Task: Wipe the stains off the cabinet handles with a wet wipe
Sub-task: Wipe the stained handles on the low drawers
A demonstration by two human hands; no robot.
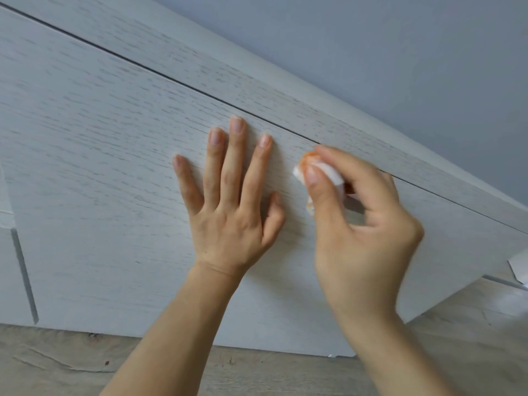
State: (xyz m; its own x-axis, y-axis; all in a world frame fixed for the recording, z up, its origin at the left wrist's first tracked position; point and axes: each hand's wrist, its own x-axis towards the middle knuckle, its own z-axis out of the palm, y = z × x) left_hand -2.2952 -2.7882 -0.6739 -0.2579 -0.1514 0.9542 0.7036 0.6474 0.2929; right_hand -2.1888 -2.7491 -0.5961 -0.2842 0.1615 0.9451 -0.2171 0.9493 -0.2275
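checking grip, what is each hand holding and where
Right hand pinches the bunched, orange-stained wet wipe between thumb and fingertips. Left hand holds nothing, flat on the cabinet door.

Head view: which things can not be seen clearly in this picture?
- Wet wipe: mostly covered by the right hand that pinches it; only a white fold with an orange smear shows.
- Stain on the cabinet: head view, hidden behind the right hand and wipe at the seam.
- Cabinet door under the left hand: covered by the flat palm.
- Metal piece: cut off by the right edge.
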